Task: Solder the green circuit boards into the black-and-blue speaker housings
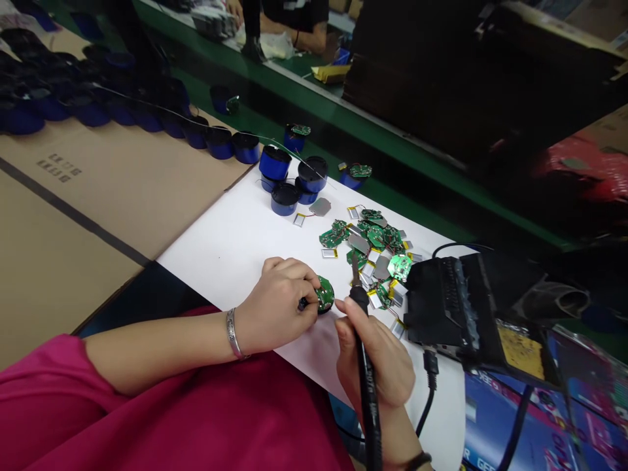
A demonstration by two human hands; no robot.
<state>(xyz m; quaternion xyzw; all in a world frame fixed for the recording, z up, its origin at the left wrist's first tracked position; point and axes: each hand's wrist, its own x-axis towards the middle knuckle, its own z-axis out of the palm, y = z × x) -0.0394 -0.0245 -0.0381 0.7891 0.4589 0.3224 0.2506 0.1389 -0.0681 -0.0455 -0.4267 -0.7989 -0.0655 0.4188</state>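
Surface: white sheet [230,242] on a workbench, cardboard [98,190] to its left, green belt [392,157] beyond.
Left hand [277,304]: fingers curled shut around a round circuit board [324,294]; bracelet [233,333] on the wrist.
Board position: at the sheet's near edge, tilted up, green face turned right toward the iron.
Right hand [392,366]: closed in a pen grip on a soldering iron [366,366].
Iron axis: long axis runs from the person's lap away across the sheet; tip points away and slightly left, just right of the held board, not clearly touching it.
Loose stock: pile of boards and batteries [375,239] just beyond the tip.
Containers, right: black soldering stand [441,301] beside the pile; its tray holds a yellow sponge [520,350].
Containers, far: blue housings [284,198] clustered at the sheet's far left corner, black tops, insides not visible; more run in a row along the cardboard.
Background: another person's arm [294,29] across the belt.
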